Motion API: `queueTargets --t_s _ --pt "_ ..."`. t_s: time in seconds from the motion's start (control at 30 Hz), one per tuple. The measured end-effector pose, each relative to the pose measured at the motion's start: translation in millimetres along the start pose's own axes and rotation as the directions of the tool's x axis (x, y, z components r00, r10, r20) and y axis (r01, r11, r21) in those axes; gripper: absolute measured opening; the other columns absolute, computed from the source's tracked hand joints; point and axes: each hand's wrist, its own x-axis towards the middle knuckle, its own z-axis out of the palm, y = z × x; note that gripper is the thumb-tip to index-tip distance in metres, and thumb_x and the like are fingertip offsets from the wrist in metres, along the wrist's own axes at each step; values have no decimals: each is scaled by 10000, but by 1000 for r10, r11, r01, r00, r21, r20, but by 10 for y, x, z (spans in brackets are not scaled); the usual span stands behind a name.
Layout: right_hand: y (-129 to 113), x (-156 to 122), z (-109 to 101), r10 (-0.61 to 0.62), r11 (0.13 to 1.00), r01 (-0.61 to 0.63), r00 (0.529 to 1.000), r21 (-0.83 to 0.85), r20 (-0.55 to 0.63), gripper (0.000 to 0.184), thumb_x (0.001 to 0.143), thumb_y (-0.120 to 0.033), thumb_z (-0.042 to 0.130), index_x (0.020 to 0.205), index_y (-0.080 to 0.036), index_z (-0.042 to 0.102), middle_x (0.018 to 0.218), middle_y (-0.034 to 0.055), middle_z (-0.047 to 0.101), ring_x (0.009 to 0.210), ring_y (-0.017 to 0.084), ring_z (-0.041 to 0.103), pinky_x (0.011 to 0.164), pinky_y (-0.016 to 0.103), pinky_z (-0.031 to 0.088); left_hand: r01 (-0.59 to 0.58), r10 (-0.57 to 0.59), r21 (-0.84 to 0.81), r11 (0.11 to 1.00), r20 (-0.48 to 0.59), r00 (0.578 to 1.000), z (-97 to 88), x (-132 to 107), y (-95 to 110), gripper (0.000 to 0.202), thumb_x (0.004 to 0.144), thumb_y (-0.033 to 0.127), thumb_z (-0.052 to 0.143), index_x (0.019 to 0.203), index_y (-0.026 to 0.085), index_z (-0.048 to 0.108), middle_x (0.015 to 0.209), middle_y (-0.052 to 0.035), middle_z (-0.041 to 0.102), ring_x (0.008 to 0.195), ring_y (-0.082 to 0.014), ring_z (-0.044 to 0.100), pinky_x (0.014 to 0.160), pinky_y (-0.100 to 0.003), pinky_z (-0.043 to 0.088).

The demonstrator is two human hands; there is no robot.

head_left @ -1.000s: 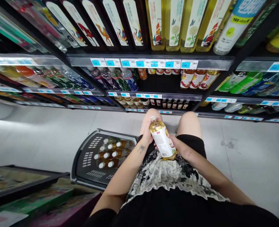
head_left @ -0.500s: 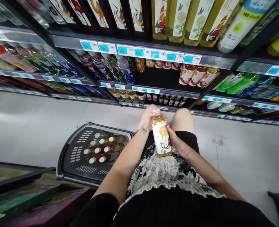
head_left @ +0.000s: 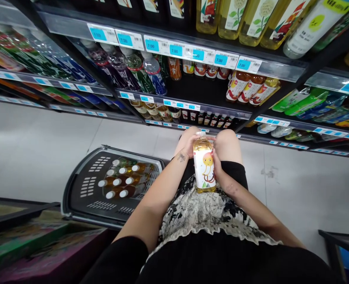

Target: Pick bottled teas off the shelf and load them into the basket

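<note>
A clear drink bottle (head_left: 204,163) with amber liquid, a white cap and a white label with an orange cartoon figure stands nearly upright above my lap. My left hand (head_left: 190,146) is closed around its upper left side, partly hidden behind it. Along the bottle's right side, my right hand (head_left: 217,161) grips it lower down; some fingers are out of sight behind the bottle. The label faces me. On the floor to my left, a black shopping basket (head_left: 85,167) holds several white-capped bottles (head_left: 117,182) of amber and green drinks lying together.
Shelves of bottled drinks rise ahead, with a price-tag rail (head_left: 174,50) along the upper shelf edge. Bottles with white labels (head_left: 242,90) stand on the shelf below. Coloured boxes (head_left: 44,252) are at lower left, a dark frame (head_left: 337,244) at lower right.
The view has shifted slightly, so the basket and shelves sit a little differently. Both hands keep hold of the bottle, which appears slightly more upright.
</note>
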Motion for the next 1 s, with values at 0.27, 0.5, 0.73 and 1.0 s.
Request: queueTargets --t_s 0.27,0.5,0.73,1.0 --pt "63 -140 -53 20 985 -12 999 -175 44 514 797 -582 683 1125 -188 653 921 65 768 1019 289 717 899 412 601 -12 11 17 1000 27 1000 -71 -102 26 774 520 483 630 1191 98 623 802 -123 708 984 -374 692 841 -423 511" --pt "85 -422 -164 -177 870 253 961 -423 212 640 711 -368 824 1286 -247 572 1246 51 688 1160 266 644 1028 397 524 -192 195 -76 978 25 981 -33 -164 49 782 542 485 717 1231 129 621 978 -142 712 1113 -365 652 944 -445 489" --pt "14 -397 -233 -428 728 418 896 -543 117 804 718 -348 850 1410 -222 459 1466 93 537 1326 279 525 1167 440 390 -129 125 -62 990 -65 990 37 64 -4 390 802 432 695 993 92 701 964 -149 746 953 -276 696 899 -374 493" --pt "-36 -280 -237 -391 830 413 910 -374 138 599 830 -540 708 1337 -253 568 1418 54 598 1393 246 486 1204 412 347 -225 222 -127 966 -32 974 18 20 11 289 710 421 641 782 142 622 796 -95 688 779 -248 673 792 -380 504"
